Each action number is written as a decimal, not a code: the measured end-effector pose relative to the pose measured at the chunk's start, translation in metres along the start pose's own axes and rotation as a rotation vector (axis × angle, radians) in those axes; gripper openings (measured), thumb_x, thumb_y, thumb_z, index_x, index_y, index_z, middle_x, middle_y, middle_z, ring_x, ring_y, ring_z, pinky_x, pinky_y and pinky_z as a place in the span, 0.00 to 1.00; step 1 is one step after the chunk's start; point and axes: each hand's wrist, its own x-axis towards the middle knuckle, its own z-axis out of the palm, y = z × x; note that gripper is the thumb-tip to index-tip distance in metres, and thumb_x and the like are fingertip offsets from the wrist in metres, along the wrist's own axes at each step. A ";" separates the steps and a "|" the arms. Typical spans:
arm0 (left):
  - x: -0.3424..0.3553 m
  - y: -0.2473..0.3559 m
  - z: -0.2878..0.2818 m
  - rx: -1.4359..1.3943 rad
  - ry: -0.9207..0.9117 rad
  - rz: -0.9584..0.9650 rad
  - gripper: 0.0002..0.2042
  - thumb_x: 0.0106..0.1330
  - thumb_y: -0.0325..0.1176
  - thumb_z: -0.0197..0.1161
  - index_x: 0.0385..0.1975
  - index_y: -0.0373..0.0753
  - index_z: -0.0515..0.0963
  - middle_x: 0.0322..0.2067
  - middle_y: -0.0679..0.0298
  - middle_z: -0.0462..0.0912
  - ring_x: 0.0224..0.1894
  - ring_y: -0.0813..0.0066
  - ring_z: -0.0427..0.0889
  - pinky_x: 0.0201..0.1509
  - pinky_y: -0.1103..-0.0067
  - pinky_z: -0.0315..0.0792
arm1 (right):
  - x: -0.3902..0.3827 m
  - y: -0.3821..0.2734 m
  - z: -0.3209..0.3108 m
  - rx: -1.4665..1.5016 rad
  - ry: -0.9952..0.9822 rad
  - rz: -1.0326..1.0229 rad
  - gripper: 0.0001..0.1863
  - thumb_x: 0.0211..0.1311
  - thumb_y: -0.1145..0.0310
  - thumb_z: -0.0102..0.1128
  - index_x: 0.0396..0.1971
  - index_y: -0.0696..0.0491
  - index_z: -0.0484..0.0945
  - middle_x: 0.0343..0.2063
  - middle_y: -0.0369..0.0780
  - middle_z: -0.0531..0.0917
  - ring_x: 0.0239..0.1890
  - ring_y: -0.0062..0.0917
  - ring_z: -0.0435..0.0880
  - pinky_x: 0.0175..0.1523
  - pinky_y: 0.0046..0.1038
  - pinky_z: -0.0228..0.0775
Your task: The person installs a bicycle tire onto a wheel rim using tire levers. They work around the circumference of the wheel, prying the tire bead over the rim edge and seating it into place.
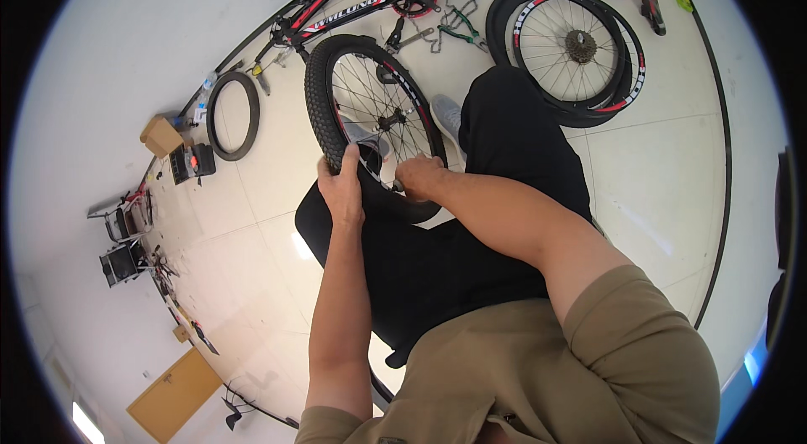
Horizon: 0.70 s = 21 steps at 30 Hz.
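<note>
A bicycle wheel (318,95) with a knobby black tyre and a black, red and white rim stands tilted between my knees, its lower part against my black trousers. My left hand (341,190) is wrapped round the tyre on the near left side, thumb pointing up along the tread. Across the wheel, my right hand (423,177) is closed at the near part of the rim, by the spokes. A small greyish piece shows at its fingers; what it is I cannot make out. The wheel's hub (392,119) is bare, with an axle sticking out.
Ahead lies a black and red bicycle frame (353,11), with a chain and green-handled tool (458,28) beside it. A second wheel (580,47) rests on tyres at the right. A loose tyre (233,116), cardboard box (161,136) and toolbox (192,161) are left.
</note>
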 end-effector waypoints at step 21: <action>0.008 -0.017 -0.006 0.044 0.092 0.096 0.13 0.72 0.41 0.64 0.39 0.34 0.78 0.31 0.70 0.78 0.30 0.82 0.73 0.34 0.82 0.70 | 0.013 -0.002 0.007 0.154 0.121 -0.078 0.16 0.53 0.73 0.62 0.44 0.54 0.86 0.47 0.49 0.86 0.52 0.46 0.84 0.55 0.42 0.78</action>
